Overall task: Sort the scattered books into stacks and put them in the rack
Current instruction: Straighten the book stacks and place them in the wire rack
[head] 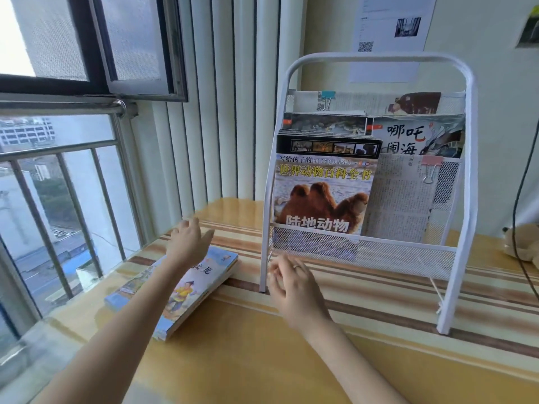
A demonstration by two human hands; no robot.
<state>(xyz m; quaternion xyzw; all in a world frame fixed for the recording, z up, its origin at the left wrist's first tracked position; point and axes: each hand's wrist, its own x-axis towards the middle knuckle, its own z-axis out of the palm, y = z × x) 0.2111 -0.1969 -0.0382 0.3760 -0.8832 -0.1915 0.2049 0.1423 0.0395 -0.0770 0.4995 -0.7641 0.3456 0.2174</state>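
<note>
A white metal rack (455, 199) stands on the table with books in three tiers. A camel-cover book (322, 193) leans in the lowest tier beside a clipped printed bundle (399, 196); a book with large black characters (417, 138) sits in the middle tier. A stack of blue-edged picture books (201, 284) lies flat on the table left of the rack. My left hand (188, 240) hovers over the stack's far end, fingers relaxed, holding nothing. My right hand (291, 284) is near the rack's front left leg, fingers loosely curled, holding nothing.
The striped yellow table (262, 360) runs up to a window with bars (73, 199) on the left. A stuffed toy (522, 243) and a black cable (522, 176) are at the right edge. Vertical white panels stand behind the table.
</note>
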